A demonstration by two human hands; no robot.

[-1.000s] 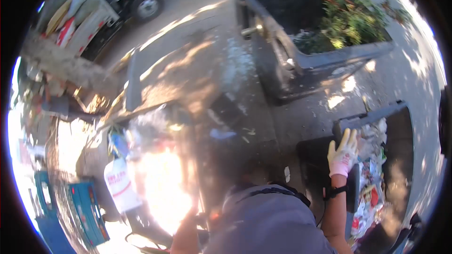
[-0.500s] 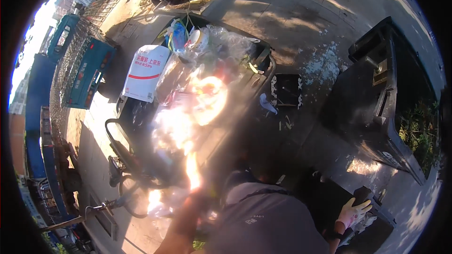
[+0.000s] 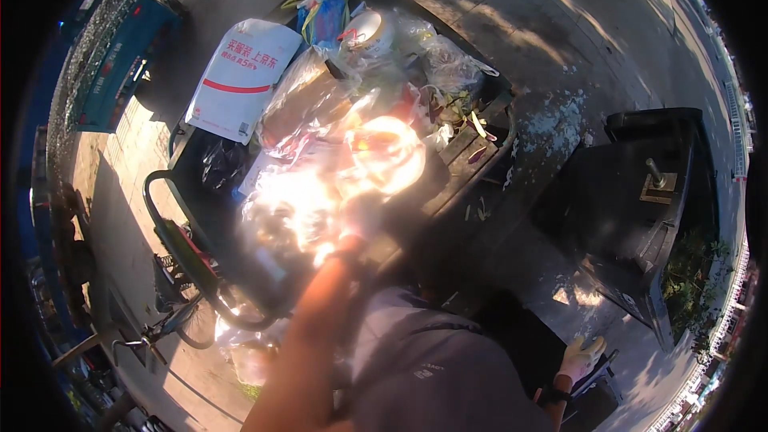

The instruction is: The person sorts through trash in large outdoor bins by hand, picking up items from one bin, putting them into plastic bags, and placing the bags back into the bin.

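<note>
My left arm reaches into a heap of rubbish in a dark cart, its forearm bare. Strong glare washes out my left hand, so its fingers and anything in them cannot be made out. Nearest to it are clear plastic bags and a round, bright container. At the lower right my right hand, in a pale glove, is by the rim of a dark bin. Its fingers are stretched and apart, with nothing visible in them.
A white mailing bag with a red stripe, a paper bowl and a blue bag top the heap. Another dark bin lies at the right. Pale crumbs litter the pavement. A teal truck stands far left.
The view has shifted, and the cart appears larger. My left forearm reaches farther forward. The dark block by my right hand's fingers is no longer visible, and those fingers are now spread.
</note>
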